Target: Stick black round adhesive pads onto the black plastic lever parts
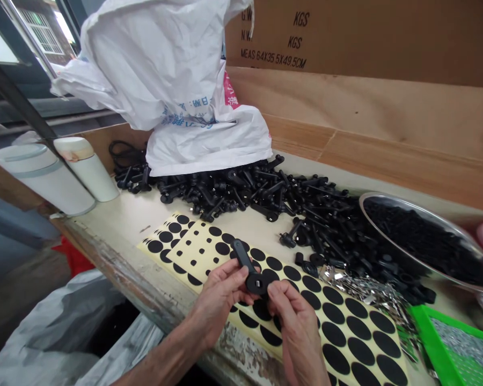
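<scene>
I log left hand point(221, 292) and right hand point(295, 321) both pinching one black lever point(246, 264), directly over the pad sheet point(340, 321). Sheet beneath them: few pads gone, most in place. Beyond the hands, a large lever pile point(265, 193) covers the surface point(124, 220).

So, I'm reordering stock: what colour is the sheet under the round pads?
Pale yellow; the sheet shows best in the head view.
</scene>
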`<act>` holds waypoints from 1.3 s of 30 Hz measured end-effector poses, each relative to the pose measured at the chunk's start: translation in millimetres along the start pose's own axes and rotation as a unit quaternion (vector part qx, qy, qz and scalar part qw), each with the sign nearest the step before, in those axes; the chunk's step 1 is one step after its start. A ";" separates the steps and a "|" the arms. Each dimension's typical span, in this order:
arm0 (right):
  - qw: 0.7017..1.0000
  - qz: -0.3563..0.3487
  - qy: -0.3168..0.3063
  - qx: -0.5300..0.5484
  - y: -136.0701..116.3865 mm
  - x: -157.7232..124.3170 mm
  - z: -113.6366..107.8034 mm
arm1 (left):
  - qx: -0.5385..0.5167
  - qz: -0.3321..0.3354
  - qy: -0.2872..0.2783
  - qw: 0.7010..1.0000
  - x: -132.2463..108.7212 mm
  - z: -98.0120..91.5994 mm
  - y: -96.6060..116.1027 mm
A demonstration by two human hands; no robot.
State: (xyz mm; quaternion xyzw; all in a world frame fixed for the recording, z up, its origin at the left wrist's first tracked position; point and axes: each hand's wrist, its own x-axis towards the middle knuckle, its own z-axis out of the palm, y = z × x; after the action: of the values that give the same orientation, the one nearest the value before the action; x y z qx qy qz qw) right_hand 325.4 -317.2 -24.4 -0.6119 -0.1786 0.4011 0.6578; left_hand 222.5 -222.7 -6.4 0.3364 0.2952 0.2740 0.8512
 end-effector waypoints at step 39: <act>0.997 -0.036 0.039 -0.060 -1.2 0.4 4.6 | -0.012 -0.003 -0.006 1.000 -0.1 -2.1 1.0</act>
State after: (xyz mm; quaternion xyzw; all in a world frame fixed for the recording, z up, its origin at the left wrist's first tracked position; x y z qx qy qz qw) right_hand 322.7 -313.7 -22.6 -0.6586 -0.1981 0.3414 0.6407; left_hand 220.7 -221.2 -6.9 0.3272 0.2877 0.2725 0.8578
